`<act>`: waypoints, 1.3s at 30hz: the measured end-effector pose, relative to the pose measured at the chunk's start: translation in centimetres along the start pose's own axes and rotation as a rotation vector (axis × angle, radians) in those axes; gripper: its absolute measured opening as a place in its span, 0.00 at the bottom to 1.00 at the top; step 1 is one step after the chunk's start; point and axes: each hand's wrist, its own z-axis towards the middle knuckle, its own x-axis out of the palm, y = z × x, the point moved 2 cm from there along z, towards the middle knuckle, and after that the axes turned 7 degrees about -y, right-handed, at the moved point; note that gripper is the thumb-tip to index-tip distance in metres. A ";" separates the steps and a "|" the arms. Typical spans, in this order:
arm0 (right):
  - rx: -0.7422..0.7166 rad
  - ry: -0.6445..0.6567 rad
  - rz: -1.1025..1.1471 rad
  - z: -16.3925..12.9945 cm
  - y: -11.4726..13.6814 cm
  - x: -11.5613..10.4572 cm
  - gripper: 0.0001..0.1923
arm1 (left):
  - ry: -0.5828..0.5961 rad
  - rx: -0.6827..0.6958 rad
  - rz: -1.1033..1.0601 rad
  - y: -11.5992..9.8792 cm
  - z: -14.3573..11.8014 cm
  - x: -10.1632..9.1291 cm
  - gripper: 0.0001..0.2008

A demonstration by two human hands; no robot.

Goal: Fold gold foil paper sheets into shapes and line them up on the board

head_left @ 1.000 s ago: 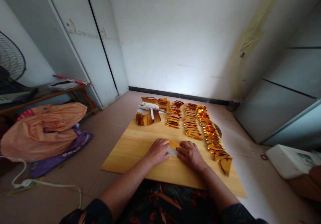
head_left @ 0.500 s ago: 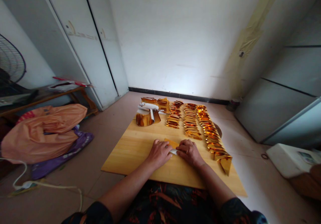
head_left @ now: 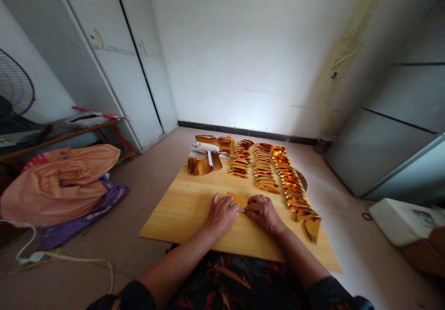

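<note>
Gold paper (head_left: 238, 199) bridges both hands (head_left: 221, 215), well inside board's left edge (head_left: 164, 203)

The sheet (head_left: 237, 198) is gold with a grey-white edge; the folded pieces (head_left: 266, 167) gleam gold and orange. The bench (head_left: 181, 212) is honey-yellow, faintly grained. One bag (head_left: 86, 161) is peach, another (head_left: 83, 226) purple with white lettering. The clothing (head_left: 229, 277) has reddish-orange patterning on black.

A piece of gold paper (head_left: 236, 198) is laid aslant on the counter (head_left: 181, 208), a narrow pale strip (head_left: 242, 209) shown along its near side, its ends held by the left hand (head_left: 223, 213) and the right hand (head_left: 264, 212).
</note>
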 end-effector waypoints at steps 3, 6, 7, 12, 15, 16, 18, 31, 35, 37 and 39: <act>0.048 -0.010 -0.016 0.4 0.3 0.1 0.08 | 0.009 -0.004 -0.015 0.0 -0.1 0.1 0.04; 0.123 -0.020 -0.032 0.9 0.8 0.3 0.08 | 0.000 -0.026 -0.040 0.1 -0.2 0.2 0.05; 0.150 -0.023 -0.032 1.0 1.0 0.3 0.08 | -0.006 -0.031 -0.049 0.1 -0.2 0.3 0.05; 0.279 -0.013 -0.021 1.6 1.4 0.3 0.08 | -0.004 -0.012 -0.074 0.2 -0.6 0.1 0.08; 0.336 0.006 -0.026 1.9 1.5 0.2 0.08 | 0.009 0.015 -0.075 0.4 -0.8 -0.2 0.09; 0.346 0.013 -0.029 1.9 1.5 0.2 0.07 | 0.015 0.025 -0.075 0.4 -0.9 -0.2 0.09; 0.358 0.025 -0.045 2.1 1.5 0.2 0.07 | 0.027 0.040 -0.074 0.5 -0.9 -0.3 0.10; 0.402 0.061 -0.124 2.4 1.3 0.8 0.06 | 0.058 0.071 -0.062 0.5 -1.0 -0.6 0.15; 0.413 0.059 -0.126 2.5 1.4 0.8 0.05 | 0.068 0.085 -0.041 0.6 -1.0 -0.5 0.13; 0.417 0.059 -0.119 2.5 1.5 0.7 0.04 | 0.085 0.079 -0.037 0.6 -0.9 -0.5 0.11; 0.416 0.061 -0.108 2.4 1.4 0.6 0.02 | 0.093 0.075 -0.040 0.6 -0.9 -0.5 0.10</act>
